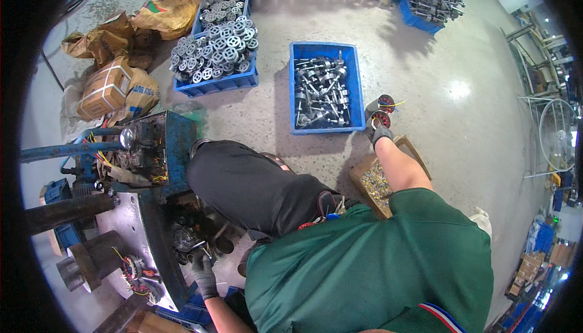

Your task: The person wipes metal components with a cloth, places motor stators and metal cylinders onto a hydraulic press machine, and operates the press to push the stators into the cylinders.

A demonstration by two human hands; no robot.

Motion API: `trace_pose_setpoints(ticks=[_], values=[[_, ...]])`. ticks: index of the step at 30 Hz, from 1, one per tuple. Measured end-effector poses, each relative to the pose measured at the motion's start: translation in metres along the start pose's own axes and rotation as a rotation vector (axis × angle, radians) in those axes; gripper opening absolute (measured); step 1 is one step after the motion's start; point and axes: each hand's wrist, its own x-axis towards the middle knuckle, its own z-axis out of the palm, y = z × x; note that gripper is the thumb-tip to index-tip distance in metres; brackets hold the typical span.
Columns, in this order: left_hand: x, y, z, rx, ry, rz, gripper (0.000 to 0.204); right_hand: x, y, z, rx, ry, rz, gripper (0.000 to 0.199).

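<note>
My right hand (381,133), in a dark glove, reaches out to the floor and grips a small round motor stator (379,118) with red and copper windings. A second stator (386,102) with yellow leads stands just beyond it. My left hand (203,270), also gloved, is low beside the blue machine (173,144), its fingers curled near dark metal parts at the machine's base. Whether it holds anything is unclear. A third stator with coloured wires (135,272) sits on the machine's steel plate.
A blue crate of rotor shafts (356,93) stands ahead, and a blue crate heaped with round metal discs (218,84) sits left of it. An open cardboard box of small parts (371,182) lies under my right arm. Sacks and a strapped carton (104,92) lie at the left.
</note>
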Motion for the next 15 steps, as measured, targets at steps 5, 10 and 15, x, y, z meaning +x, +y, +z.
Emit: trace_pose_setpoints(ticks=[5,10,15], values=[[-0.01,0.005,0.003,0.012,-0.001,-0.006,0.024,0.059,-0.025,0.018,0.212,0.031,0.157,0.039],[-0.013,0.019,0.012,0.026,0.033,0.044,0.031,0.091,-0.046,-0.024,-0.53,0.042,-0.407,0.045],[-0.017,0.037,0.005,0.221,0.027,-0.025,0.047,0.055,-0.114,-0.054,-0.997,0.311,-0.976,0.038]])
